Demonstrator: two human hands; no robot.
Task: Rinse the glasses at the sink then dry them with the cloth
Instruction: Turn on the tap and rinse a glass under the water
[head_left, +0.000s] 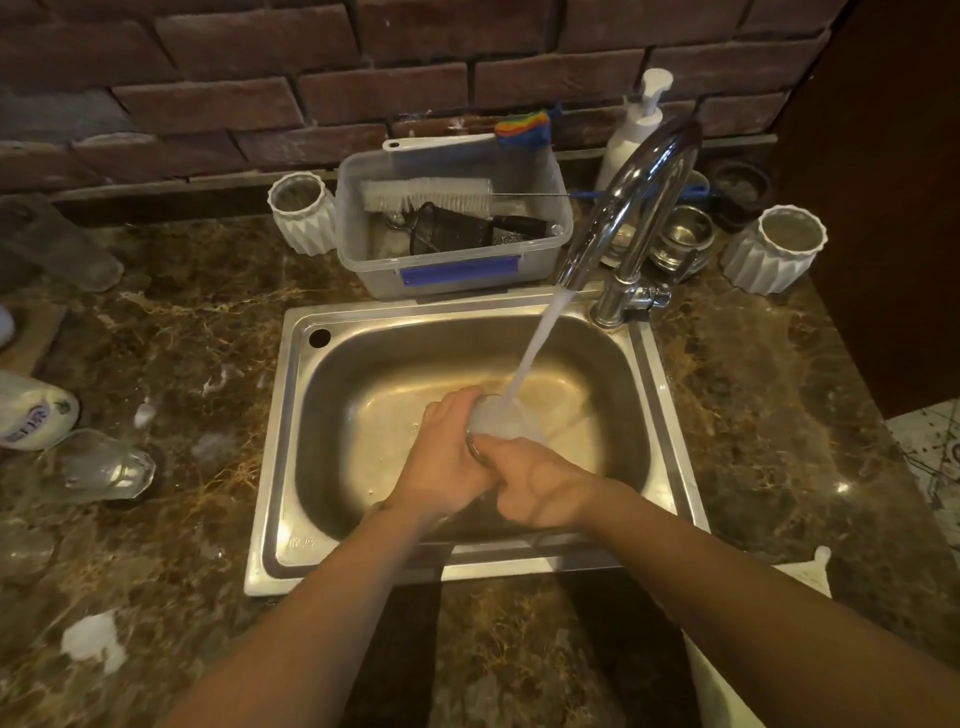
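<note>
Both hands on one glass (493, 418) over the sink (291, 431): left hand (447, 457) wraps its side, right hand (540, 486) curls at the rim, tilting it so the tap (628, 208) stream fills it. Another glass (104, 465) waits on the tabletop (197, 322).

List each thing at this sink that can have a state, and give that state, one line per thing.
Tap: running, stream falling into the glass.
Glass: held over the sink in both hands, filling with water.
Left hand: wrapped round the glass.
Right hand: gripping the glass.
Sink: unplugged or not, cannot tell.
Tub: lidless, holding a brush.
Second glass: lying on its side on the counter.
</note>
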